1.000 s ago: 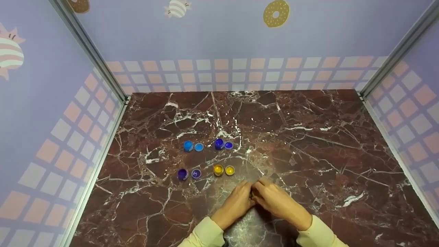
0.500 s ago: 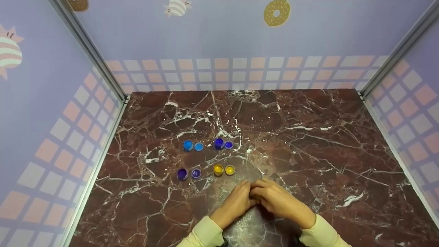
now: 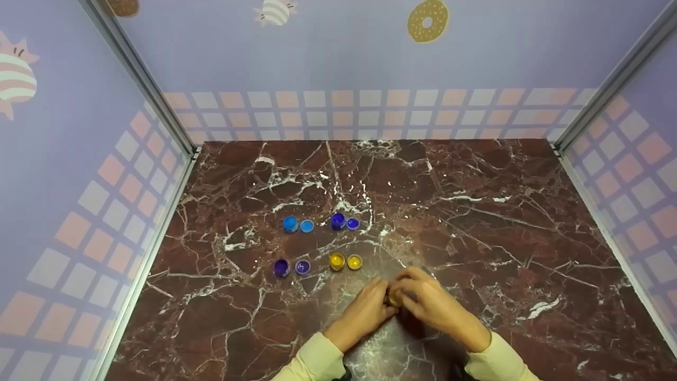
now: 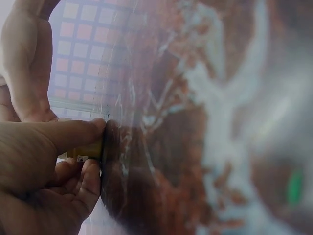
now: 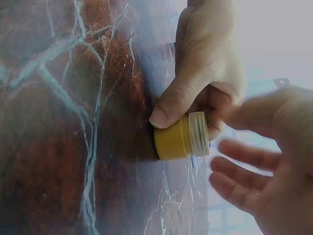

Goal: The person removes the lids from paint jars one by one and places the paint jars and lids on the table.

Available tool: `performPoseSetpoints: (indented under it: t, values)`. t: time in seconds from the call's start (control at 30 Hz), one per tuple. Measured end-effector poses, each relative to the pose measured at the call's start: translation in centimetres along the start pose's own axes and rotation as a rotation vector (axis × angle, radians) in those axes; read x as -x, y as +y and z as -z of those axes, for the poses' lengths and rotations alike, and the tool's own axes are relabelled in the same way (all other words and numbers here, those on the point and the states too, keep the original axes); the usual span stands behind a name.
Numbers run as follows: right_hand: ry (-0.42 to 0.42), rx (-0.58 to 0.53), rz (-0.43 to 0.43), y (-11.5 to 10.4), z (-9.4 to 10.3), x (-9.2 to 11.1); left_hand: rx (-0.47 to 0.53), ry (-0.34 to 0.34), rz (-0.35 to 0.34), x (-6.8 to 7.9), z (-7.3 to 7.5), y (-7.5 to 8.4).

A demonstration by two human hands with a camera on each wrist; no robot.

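Observation:
My left hand (image 3: 365,311) pinches a small ochre-yellow paint jar (image 5: 173,139) between thumb and fingers, low over the marble-patterned tabletop. A clear ridged lid (image 5: 198,133) sits on the jar; in the right wrist view the jar lies sideways across the picture. Beside the lid is my right hand (image 3: 441,312), its fingers (image 5: 242,174) spread and apart from the lid. The left wrist view shows the jar's yellow side with a small white label, partly hidden by the left thumb (image 4: 73,134).
Beyond the hands stand uncapped paint jars, each beside its lid: light blue (image 3: 290,225), dark blue (image 3: 338,221), purple (image 3: 281,268) and yellow (image 3: 337,262). The yellow jar's lid (image 3: 355,262) is nearest the hands. Patterned lilac walls (image 3: 338,58) bound the tabletop (image 3: 502,238).
My right hand has drawn slightly away from the left and loosened its fingers, so the jar top now shows between the hands. The left hand and the other jars stay in place.

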State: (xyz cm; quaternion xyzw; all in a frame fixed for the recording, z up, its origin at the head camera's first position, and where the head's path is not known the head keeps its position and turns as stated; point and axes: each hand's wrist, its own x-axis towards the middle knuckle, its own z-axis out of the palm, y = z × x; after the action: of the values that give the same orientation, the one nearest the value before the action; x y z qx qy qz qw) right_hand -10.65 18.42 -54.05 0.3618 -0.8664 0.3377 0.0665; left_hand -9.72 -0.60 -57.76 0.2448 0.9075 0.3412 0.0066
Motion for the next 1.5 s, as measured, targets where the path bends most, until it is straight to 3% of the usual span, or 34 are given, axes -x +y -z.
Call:
performPoseSetpoints:
  t: [0.13,0.23,0.4,0.7,1.0,1.23,1.5]
  values:
    - [0.131,0.002,-0.184,-0.4,-0.2,-0.4,0.025,-0.005,0.009,-0.1,0.0,-0.1]
    - [0.175,0.052,-0.298,-0.9,-0.5,-0.6,0.032,-0.012,0.012,-0.1,0.1,-0.1]
    - [0.182,0.131,-0.363,-2.0,-1.1,-0.8,0.027,-0.021,0.005,-0.1,0.3,-0.1]
    - [0.140,0.249,-0.303,-3.5,-2.3,-1.0,-0.016,0.034,-0.052,0.0,0.1,-0.1]
    - [0.066,0.297,-0.222,-3.3,-2.5,-0.9,-0.055,0.031,-0.060,0.0,0.2,-0.1]
    - [-0.021,0.274,-0.049,-2.4,-1.7,-0.8,-0.046,0.011,-0.047,0.0,0.4,0.0]
    - [-0.149,0.209,0.039,-1.6,-0.7,-0.8,-0.006,-0.019,-0.005,-0.3,0.5,0.1]
